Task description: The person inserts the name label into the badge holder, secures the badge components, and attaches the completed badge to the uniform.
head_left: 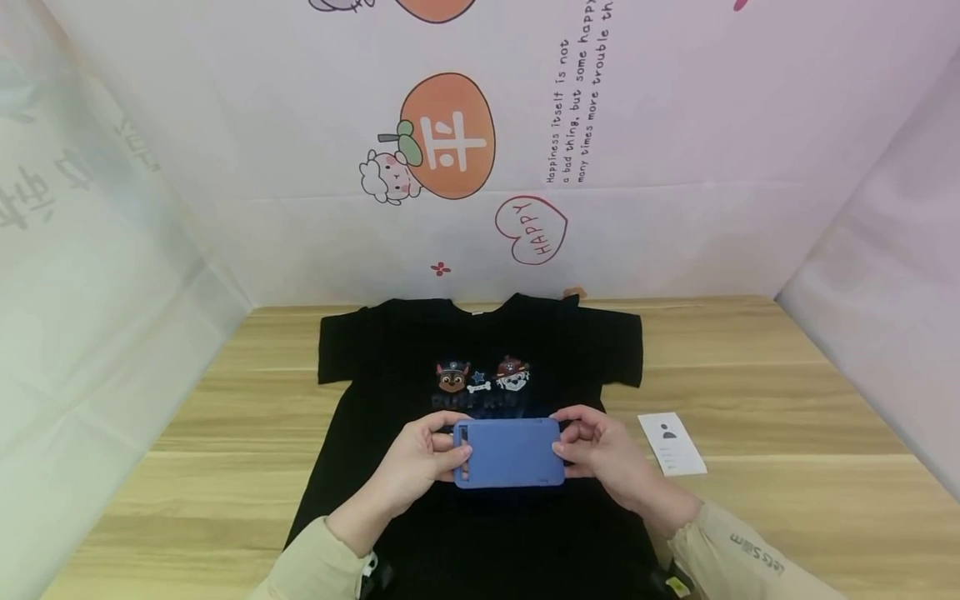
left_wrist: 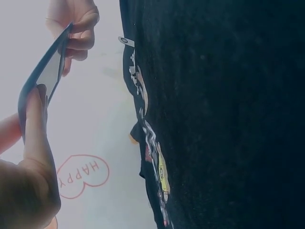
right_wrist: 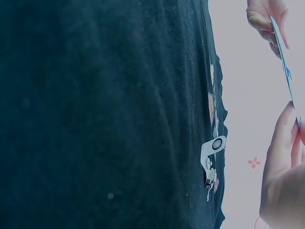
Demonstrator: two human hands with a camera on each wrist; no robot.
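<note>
A blue card holder [head_left: 512, 452], flat and rectangular with a slot at its left end, is held above a black T-shirt [head_left: 480, 533]. My left hand [head_left: 420, 458] pinches its left end, thumb on the near face and fingers behind. At the opposite end my right hand [head_left: 600, 450] grips it between thumb and curled fingers. Seen nearly edge-on in the right wrist view, the holder [right_wrist: 284, 67] spans both hands. A badge clip [right_wrist: 209, 157] with a pale snap strap lies on the shirt; the head view does not show it clearly.
Right of the shirt, a white card [head_left: 672, 444] with a person icon lies on the wood-grain table [head_left: 765, 400]. The shirt is spread out with its collar toward a printed cloth backdrop [head_left: 300, 208]. Pale cloth sides [head_left: 97, 275] stand left and right.
</note>
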